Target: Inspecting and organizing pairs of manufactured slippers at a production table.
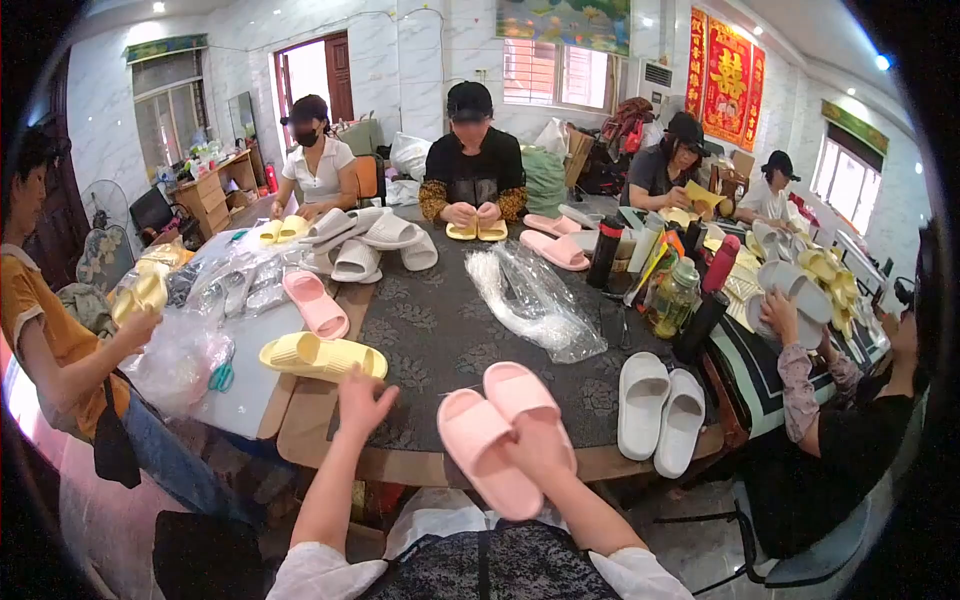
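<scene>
Clamping the right hand (535,452) onto both pink slippers (478,425) over the near edge of the table (400,465), and stretching the left hand (366,403) well apart, fingers spread, by the yellow slippers (343,357), contact impossible to tell, with white slippers (643,405) off right!

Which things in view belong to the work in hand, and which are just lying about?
In the work:
- Pink slippers, in the right hand
- Yellow slippers, by the left hand
- White slippers, tabletop right
- Probably white strands in clear plastic

Apparently lying about:
- Black bottle
- Dark pink bottle
</scene>
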A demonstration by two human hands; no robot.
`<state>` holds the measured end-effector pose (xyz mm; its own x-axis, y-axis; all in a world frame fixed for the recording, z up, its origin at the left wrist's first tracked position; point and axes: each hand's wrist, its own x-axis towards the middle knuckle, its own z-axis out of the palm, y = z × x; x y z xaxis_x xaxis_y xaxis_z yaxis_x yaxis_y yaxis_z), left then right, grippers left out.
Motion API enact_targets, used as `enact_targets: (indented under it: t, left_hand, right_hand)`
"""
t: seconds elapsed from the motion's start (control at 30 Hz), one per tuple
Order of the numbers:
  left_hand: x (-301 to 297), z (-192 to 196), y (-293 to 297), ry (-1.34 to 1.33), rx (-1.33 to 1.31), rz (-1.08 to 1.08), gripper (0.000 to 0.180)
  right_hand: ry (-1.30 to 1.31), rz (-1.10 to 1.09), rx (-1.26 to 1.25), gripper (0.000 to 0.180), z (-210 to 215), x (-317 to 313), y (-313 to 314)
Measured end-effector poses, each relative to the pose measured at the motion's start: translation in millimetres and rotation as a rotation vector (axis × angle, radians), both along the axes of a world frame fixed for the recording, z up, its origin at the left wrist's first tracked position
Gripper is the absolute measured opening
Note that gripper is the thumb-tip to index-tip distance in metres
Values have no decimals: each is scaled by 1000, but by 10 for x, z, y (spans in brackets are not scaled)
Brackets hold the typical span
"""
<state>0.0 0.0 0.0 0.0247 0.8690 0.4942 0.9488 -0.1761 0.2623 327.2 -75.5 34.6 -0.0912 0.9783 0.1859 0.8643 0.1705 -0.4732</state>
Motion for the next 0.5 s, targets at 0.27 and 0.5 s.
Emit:
enact_targets:
  t: [0.27, 0.5]
  left_hand:
    - [217, 38, -123, -109, 275, -81, 35]
    - [-181, 120, 496, -51, 94, 427, 62]
  right_hand:
    - [-49, -528, 237, 23, 553, 1383, -106]
    - [-47, -780, 254, 28, 562, 2393, 171]
